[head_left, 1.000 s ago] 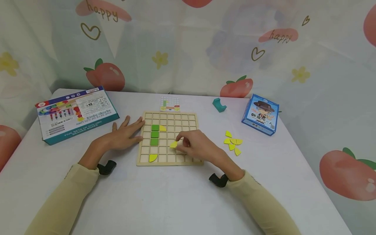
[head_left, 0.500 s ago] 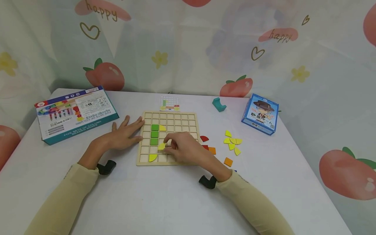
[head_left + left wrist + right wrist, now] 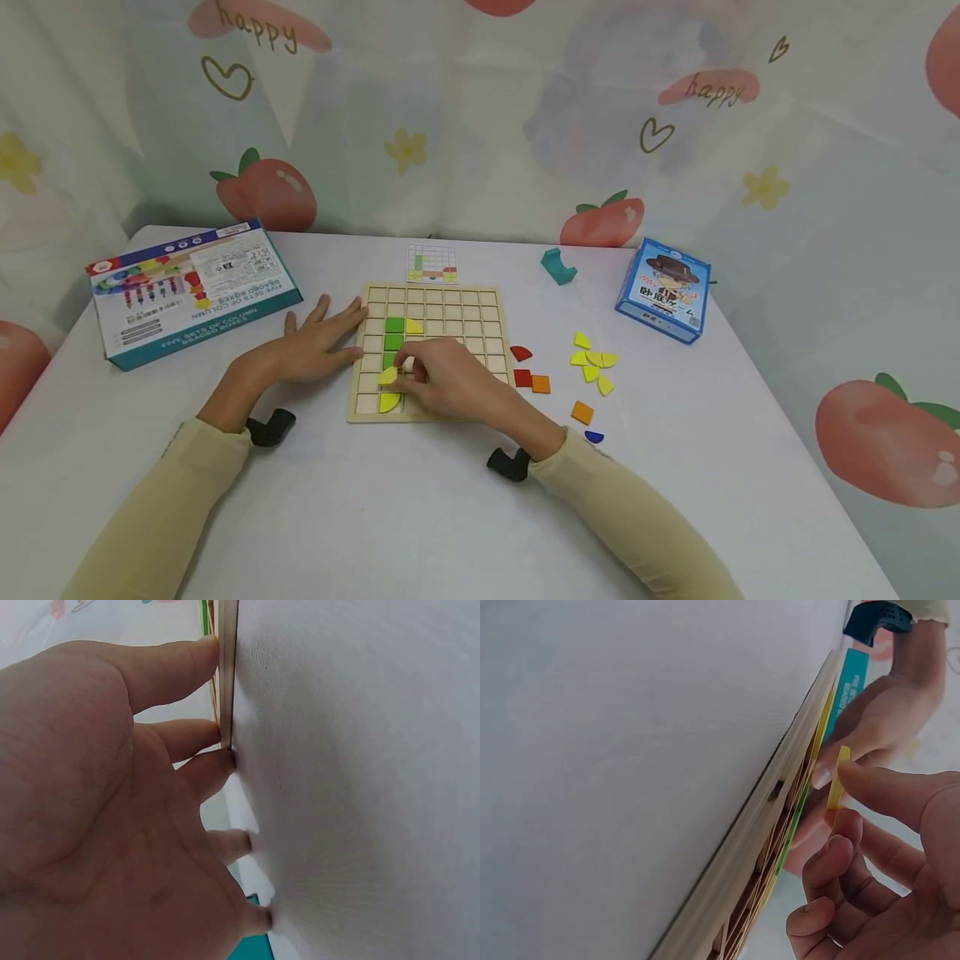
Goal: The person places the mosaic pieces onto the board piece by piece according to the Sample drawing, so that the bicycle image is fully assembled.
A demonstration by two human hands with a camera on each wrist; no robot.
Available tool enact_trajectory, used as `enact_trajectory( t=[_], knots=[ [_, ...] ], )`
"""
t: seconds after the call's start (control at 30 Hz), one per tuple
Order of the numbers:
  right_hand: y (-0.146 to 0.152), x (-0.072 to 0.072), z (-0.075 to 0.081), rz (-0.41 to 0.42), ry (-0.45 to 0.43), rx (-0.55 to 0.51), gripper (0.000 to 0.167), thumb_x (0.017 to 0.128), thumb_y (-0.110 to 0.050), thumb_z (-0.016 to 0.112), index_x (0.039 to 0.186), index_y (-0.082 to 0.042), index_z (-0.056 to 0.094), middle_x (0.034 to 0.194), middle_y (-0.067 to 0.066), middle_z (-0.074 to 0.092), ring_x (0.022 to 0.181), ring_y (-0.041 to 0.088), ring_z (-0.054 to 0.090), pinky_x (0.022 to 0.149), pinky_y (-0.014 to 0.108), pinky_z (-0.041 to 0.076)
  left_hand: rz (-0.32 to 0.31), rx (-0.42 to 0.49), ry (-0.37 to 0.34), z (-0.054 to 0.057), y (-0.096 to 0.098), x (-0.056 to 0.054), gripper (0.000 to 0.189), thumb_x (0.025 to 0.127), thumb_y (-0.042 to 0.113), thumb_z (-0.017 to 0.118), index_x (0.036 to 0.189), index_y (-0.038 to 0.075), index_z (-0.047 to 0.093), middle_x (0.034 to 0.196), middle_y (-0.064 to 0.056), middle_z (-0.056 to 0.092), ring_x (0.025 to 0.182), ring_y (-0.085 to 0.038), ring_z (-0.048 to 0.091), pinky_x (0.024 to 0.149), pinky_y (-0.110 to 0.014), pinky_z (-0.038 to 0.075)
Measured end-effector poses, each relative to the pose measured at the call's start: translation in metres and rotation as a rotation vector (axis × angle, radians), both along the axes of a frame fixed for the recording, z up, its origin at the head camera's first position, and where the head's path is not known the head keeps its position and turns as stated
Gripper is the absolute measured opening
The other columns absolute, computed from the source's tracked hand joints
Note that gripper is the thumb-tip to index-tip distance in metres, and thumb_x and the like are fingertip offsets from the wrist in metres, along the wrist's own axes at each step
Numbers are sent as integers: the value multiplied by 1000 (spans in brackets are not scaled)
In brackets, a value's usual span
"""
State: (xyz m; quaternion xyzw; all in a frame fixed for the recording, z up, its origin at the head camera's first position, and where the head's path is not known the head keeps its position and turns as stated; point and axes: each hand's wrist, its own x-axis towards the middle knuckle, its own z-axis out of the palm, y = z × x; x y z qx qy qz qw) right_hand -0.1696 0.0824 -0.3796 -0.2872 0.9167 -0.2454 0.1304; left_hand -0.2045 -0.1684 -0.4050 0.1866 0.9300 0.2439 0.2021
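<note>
My right hand pinches a yellow quarter-circle tile between thumb and fingertips, over the left part of the wooden grid board. In the right wrist view that yellow tile stands edge-on, above the board's surface. Green square tiles sit in a column of the board, the lowest partly hidden by my right fingers. One yellow tile lies beside the top green one, another in the bottom row. My left hand is spread flat, its fingertips touching the board's left edge.
Several yellow tiles, a red square, a red quarter-circle, orange squares and a blue piece lie right of the board. Behind it are a pattern card and a teal piece. Boxes flank both sides.
My right hand has moved left across the board with the yellow tile, uncovering the red, orange and blue pieces on the right. My left hand has stayed at the board's edge.
</note>
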Motion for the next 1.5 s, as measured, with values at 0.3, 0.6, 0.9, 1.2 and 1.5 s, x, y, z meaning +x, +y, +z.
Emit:
enact_trajectory(
  t=[0.3,0.6,0.9,1.2,1.5],
  knots=[
    [-13,-4,-4,45,8,21,24,100,-30,75,118,-13,75,67,-6,60,62,7,52,58,18,39,-3,1,7,2,0,1,75,110,38,53,171,13,19,180,-15,7,163,-54,-14,117,-87,-14],
    [-19,-5,-6,60,6,9,25,101,-31,74,118,-12,75,67,-5,61,61,7,53,57,19,41,-6,-3,12,2,0,0,74,110,38,53,171,13,19,180,-15,7,163,-55,-14,117,-87,-14],
    [-24,-5,-9,91,17,29,26,100,-30,75,118,-11,75,63,-5,58,56,4,49,53,17,36,-9,-1,6,3,-1,0,74,110,36,52,171,12,18,180,-15,6,163,-54,-15,117,-86,-15],
    [-25,-3,-8,87,25,43,25,100,-30,76,117,-11,75,64,-6,59,57,5,50,53,17,37,-5,4,5,-1,0,-1,73,110,36,53,171,13,19,180,-16,7,162,-54,-15,116,-87,-15],
    [-25,-2,-8,88,22,34,25,100,-29,76,117,-11,75,64,-6,59,56,4,49,53,17,37,-6,-1,11,-1,0,-1,73,110,35,53,171,13,19,180,-16,7,162,-54,-15,116,-87,-15]
  ],
)
